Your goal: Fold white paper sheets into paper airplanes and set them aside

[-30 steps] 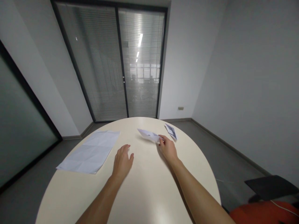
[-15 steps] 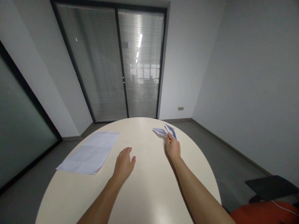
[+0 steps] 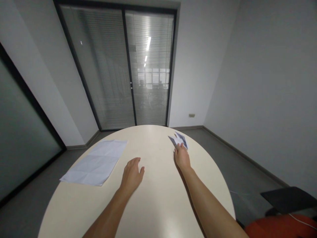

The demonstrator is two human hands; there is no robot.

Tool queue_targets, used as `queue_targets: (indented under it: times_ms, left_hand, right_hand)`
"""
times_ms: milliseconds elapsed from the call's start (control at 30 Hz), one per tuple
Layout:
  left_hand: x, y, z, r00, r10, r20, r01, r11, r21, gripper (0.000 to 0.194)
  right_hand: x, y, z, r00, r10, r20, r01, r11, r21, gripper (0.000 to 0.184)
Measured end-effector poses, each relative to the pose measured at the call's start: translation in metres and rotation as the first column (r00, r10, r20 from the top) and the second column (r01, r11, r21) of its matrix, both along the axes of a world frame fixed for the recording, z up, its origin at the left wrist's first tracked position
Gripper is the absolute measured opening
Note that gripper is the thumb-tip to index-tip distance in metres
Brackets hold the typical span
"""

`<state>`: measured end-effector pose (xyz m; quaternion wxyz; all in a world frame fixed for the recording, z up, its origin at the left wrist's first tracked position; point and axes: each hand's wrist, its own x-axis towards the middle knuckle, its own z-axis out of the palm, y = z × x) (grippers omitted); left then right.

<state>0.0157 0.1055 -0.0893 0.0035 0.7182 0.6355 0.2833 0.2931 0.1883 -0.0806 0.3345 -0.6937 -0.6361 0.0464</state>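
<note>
My left hand [image 3: 131,172] rests palm-down over the round table, its fingers loosely spread and thumb apart, with nothing in it. A creased sheet of white paper [image 3: 97,162] lies flat to its left, untouched. At the far right of the table, my right hand [image 3: 182,157] has its fingers closed on folded white paper [image 3: 177,140] with shaded, pointed flaps. The fingers cover its near part. Pointed pieces show left and right above the fingertips; whether they are one folded piece or two, I cannot tell.
The round cream table [image 3: 156,191] has its curved far edge just beyond the folded paper. A red chair seat [image 3: 279,226] and a black panel [image 3: 289,199] stand at the lower right. Glass doors with blinds [image 3: 151,99] are behind the table.
The left pointed part of the folded paper has shifted right, closer to the other part. My right fingers have changed their hold slightly. My left hand and the flat sheet stay put.
</note>
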Motion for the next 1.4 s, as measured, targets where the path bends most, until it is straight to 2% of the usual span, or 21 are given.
queue_targets:
  times_ms: [167, 367, 500, 633, 833, 933, 1033, 1100, 1200, 1300, 1400]
  left_hand:
    - [0.001, 0.000, 0.000, 1.000, -0.002, 0.017, 0.002, 1.000, 0.002, 0.038]
    - [0.001, 0.000, 0.000, 1.000, -0.011, 0.008, 0.011, 1.000, 0.008, 0.037]
    - [0.001, -0.001, 0.002, 1.000, -0.012, 0.000, 0.012, 1.000, 0.001, 0.037]
    - [0.002, -0.001, 0.003, 1.000, -0.003, -0.009, 0.002, 1.000, -0.019, 0.037]
    - [-0.001, -0.002, 0.009, 0.998, -0.002, -0.058, -0.001, 0.999, -0.040, 0.039]
    - [-0.012, -0.005, 0.021, 0.978, 0.095, -0.187, -0.100, 0.995, -0.019, 0.040]
    - [-0.032, -0.009, 0.035, 0.904, 0.287, -0.316, -0.297, 0.955, 0.017, 0.041]
    - [-0.045, -0.011, 0.041, 0.839, 0.397, -0.372, -0.422, 0.907, 0.018, 0.043]
    - [-0.059, -0.011, 0.043, 0.786, 0.469, -0.402, -0.523, 0.852, -0.030, 0.043]
    - [-0.063, -0.009, 0.043, 0.796, 0.473, -0.378, -0.543, 0.834, -0.100, 0.043]
    - [-0.064, -0.007, 0.043, 0.814, 0.471, -0.339, -0.539, 0.831, -0.139, 0.041]
  right_hand:
    - [0.001, -0.001, -0.003, 1.000, 0.008, -0.005, -0.008, 1.000, 0.005, 0.049]
    - [-0.006, -0.013, 0.012, 0.996, -0.002, 0.094, -0.004, 0.998, 0.059, 0.050]
    - [-0.010, -0.017, 0.017, 0.992, 0.034, 0.118, -0.044, 0.996, 0.078, 0.039]
    - [-0.007, -0.011, 0.012, 0.991, 0.059, 0.123, -0.066, 0.996, 0.052, 0.036]
    - [-0.003, -0.004, 0.002, 0.992, 0.086, 0.097, -0.095, 0.991, 0.093, 0.045]
    - [-0.005, -0.007, 0.006, 0.995, 0.056, 0.081, -0.066, 0.991, 0.120, 0.045]
    - [-0.010, -0.014, 0.016, 0.997, 0.049, 0.054, -0.057, 0.988, 0.145, 0.039]
    - [-0.016, -0.020, 0.023, 0.994, 0.107, 0.037, -0.111, 0.983, 0.149, 0.035]
    - [-0.023, -0.026, 0.026, 0.942, 0.332, 0.044, -0.335, 0.933, 0.133, 0.030]
    - [-0.028, -0.030, 0.020, 0.838, 0.544, 0.053, -0.546, 0.831, 0.103, 0.031]
    - [-0.028, -0.032, 0.013, 0.773, 0.631, 0.065, -0.634, 0.772, 0.037, 0.039]
